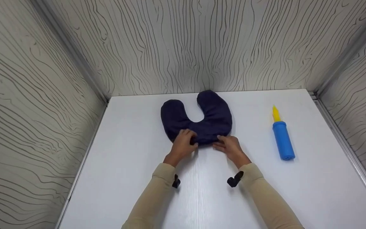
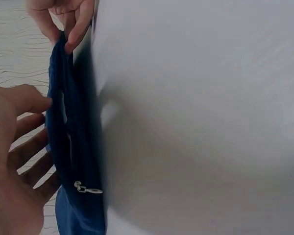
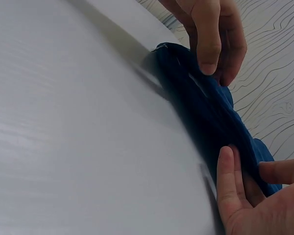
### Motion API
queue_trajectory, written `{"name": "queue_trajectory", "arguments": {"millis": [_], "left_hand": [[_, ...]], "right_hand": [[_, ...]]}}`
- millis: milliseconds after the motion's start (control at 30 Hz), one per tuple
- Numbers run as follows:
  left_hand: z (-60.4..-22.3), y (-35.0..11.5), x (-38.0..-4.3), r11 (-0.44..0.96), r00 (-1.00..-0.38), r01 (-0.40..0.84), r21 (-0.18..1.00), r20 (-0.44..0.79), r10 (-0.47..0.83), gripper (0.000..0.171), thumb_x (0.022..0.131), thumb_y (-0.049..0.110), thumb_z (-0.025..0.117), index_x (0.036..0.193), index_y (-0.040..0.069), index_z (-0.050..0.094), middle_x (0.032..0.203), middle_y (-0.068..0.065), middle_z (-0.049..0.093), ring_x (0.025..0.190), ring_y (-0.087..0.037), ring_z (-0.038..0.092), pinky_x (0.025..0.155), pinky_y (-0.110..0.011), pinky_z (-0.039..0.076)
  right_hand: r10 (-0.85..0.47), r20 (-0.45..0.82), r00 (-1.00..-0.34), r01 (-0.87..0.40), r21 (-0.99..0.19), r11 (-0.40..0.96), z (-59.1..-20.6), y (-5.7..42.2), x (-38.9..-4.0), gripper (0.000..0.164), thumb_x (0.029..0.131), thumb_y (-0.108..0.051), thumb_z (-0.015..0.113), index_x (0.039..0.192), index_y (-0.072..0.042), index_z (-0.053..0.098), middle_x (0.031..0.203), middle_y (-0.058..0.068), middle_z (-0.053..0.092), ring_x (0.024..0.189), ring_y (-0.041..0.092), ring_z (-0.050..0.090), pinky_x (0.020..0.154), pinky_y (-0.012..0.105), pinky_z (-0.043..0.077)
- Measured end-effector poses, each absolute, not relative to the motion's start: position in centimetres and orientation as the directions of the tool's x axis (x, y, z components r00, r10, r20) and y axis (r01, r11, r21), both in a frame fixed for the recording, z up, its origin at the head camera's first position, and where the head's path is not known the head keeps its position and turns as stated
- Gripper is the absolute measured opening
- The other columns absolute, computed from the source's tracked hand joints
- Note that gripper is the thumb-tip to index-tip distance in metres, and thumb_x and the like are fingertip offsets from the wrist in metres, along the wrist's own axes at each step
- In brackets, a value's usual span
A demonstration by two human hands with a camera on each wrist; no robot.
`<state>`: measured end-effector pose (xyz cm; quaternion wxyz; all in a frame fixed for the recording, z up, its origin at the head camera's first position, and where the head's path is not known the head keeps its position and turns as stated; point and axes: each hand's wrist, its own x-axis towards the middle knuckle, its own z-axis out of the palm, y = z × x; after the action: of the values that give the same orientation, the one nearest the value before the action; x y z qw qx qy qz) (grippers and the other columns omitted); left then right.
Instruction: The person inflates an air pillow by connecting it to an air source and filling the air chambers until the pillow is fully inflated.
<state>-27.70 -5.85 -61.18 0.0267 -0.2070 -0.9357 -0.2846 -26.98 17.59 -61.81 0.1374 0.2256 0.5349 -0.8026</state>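
A dark blue U-shaped neck pillow (image 1: 216, 116) lies on the white table, its two ends pointing away. Along its near curved edge a zipper is partly open, and the silver zipper pull (image 2: 87, 188) hangs near the left hand. The left hand (image 1: 183, 143) rests its fingers on the pillow near that edge, thumb spread apart from them. At the right end of the opening, the right hand (image 1: 230, 147) pinches the fabric edge between thumb and fingers. The right wrist view shows its fingers (image 3: 226, 171) against the near side. What lies inside the opening is hidden.
To the right on the table (image 1: 132, 178) lies a blue hand pump (image 1: 283, 140) with a yellow nozzle (image 1: 276, 113). Wood-grain patterned panels (image 1: 183, 47) stand behind and on both sides. Metal rails run along the side edges.
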Motion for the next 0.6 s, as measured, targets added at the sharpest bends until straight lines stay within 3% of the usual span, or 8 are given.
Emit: {"name": "queue_trajectory", "arguments": {"millis": [167, 433, 600], "left_hand": [[-61.3, -5.41, -27.94, 0.809, -0.912, 0.402, 0.428, 0.109, 0.395, 0.034, 0.096, 0.026, 0.079, 0.125, 0.01, 0.073, 0.127, -0.007, 0.069, 0.125, -0.031, 0.06, 0.108, -0.051, 0.052], [-61.54, -5.31, -27.83, 0.815, -0.92, 0.385, 0.433, 0.115, 0.374, 0.022, 0.1, 0.024, 0.075, 0.117, 0.012, 0.079, 0.118, -0.006, 0.074, 0.113, -0.028, 0.066, 0.102, -0.046, 0.056], [-61.77, -5.17, -27.45, 0.82, -0.917, 0.397, 0.413, 0.127, 0.379, 0.019, 0.099, 0.025, 0.076, 0.113, 0.013, 0.081, 0.113, -0.006, 0.075, 0.107, -0.028, 0.066, 0.096, -0.045, 0.058]], "right_hand": [[0.012, -0.494, -0.869, 0.454, -0.806, -0.38, -61.94, 17.63, -27.02, 0.018, 0.106, -0.006, 0.063, 0.118, 0.003, 0.051, 0.093, 0.013, 0.072, 0.084, 0.022, 0.078, 0.089, 0.037, 0.066], [0.007, -0.469, -0.883, 0.438, -0.83, -0.346, -61.97, 17.88, -26.91, 0.022, 0.103, -0.01, 0.069, 0.114, 0.0, 0.053, 0.095, 0.007, 0.071, 0.089, 0.022, 0.078, 0.091, 0.036, 0.065], [0.017, -0.456, -0.89, 0.426, -0.844, -0.326, -62.18, 17.7, -26.95, 0.032, 0.101, -0.002, 0.067, 0.128, 0.008, 0.054, 0.094, 0.006, 0.071, 0.083, 0.017, 0.075, 0.087, 0.035, 0.066]]}}
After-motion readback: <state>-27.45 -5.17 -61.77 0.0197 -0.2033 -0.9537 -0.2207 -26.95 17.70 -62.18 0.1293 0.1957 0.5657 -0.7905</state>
